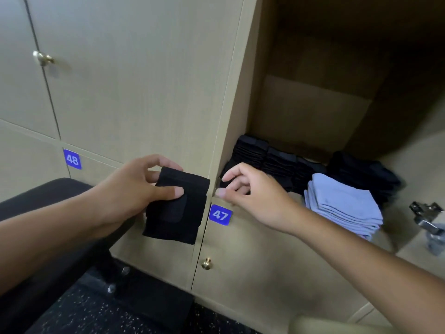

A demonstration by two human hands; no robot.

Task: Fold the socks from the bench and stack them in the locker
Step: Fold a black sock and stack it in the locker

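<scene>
Folded black sock fabric point(177, 206), a flat square bundle, is hanging in front of the beige locker doors, pinched between the thumb and curled fingers of the left hand point(134, 189). Just to its right, the right hand point(245, 189) is reaching over the sill of the open beige wooden locker point(313, 112), fingers loosely spread and seemingly gripping nothing, though its fingertips are blurred against the dark socks. Inside, rows of folded black socks point(269, 157) are sitting beside a stack of folded pale blue socks point(344, 203). Below, a blue label numbered 47 point(220, 215) is showing.

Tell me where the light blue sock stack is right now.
The light blue sock stack sits on the open locker's floor, right of the black sock stacks.
</scene>
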